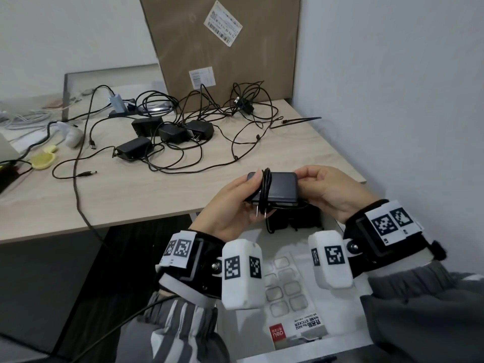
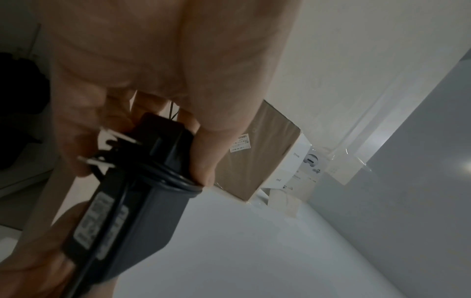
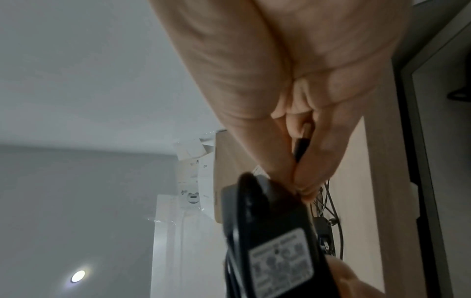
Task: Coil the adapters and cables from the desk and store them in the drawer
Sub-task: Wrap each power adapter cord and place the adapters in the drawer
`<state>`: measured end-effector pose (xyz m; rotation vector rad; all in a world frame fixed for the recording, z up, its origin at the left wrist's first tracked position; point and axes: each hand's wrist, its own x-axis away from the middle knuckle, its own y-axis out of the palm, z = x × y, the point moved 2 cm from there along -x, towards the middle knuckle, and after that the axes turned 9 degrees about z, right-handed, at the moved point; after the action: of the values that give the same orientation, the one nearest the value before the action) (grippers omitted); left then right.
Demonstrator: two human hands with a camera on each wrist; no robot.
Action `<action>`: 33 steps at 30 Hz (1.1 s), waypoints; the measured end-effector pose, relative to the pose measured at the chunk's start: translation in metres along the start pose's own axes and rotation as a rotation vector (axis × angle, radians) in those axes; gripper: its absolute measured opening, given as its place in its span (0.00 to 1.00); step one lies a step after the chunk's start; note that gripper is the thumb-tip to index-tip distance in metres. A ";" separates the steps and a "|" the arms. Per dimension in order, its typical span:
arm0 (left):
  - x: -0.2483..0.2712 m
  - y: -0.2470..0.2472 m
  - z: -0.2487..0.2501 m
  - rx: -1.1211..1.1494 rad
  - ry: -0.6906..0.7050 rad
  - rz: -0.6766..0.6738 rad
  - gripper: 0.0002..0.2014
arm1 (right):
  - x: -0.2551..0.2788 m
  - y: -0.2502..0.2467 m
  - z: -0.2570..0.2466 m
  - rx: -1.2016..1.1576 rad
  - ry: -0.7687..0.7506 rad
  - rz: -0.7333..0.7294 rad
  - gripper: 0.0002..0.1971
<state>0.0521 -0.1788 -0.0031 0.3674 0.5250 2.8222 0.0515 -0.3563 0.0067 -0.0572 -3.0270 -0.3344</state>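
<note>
five black adapters: one in hand, four on the desk; one cardboard box

I look out on an office corner: a pale wood-grain desk at frame centre against plain white walls, a labelled cardboard box leaning top centre, sticker sheets in the open drawer below.

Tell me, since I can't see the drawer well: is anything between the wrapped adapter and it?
Nothing visible. Both hands hold the adapter right above the open drawer; black adapters already lie beneath it.
</note>
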 end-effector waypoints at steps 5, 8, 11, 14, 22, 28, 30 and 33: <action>0.004 0.003 -0.002 -0.088 -0.029 -0.003 0.21 | -0.001 -0.002 0.000 -0.094 0.051 0.033 0.06; 0.005 0.005 -0.004 -0.142 -0.014 -0.003 0.19 | -0.001 -0.001 0.000 -0.105 0.037 0.019 0.07; 0.005 0.005 -0.006 -0.152 -0.009 0.012 0.16 | 0.001 0.002 -0.001 -0.024 -0.006 -0.014 0.08; 0.004 0.005 -0.008 -0.198 0.022 0.059 0.15 | 0.005 0.005 -0.002 0.032 -0.021 -0.078 0.12; -0.003 -0.001 -0.011 -0.278 0.115 0.289 0.17 | 0.013 0.007 -0.002 0.199 0.022 -0.139 0.17; -0.004 0.001 -0.013 -0.224 0.086 0.279 0.20 | 0.012 0.008 0.001 0.151 0.003 -0.017 0.08; -0.003 0.002 -0.012 -0.188 0.073 0.224 0.21 | 0.012 0.006 0.000 0.119 -0.005 0.020 0.07; -0.001 0.004 -0.014 -0.145 0.057 0.182 0.25 | 0.011 0.006 0.002 0.089 -0.003 0.057 0.08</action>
<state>0.0481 -0.1868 -0.0147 0.3225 0.3090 3.0315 0.0405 -0.3501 0.0073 -0.1378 -3.0318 -0.1953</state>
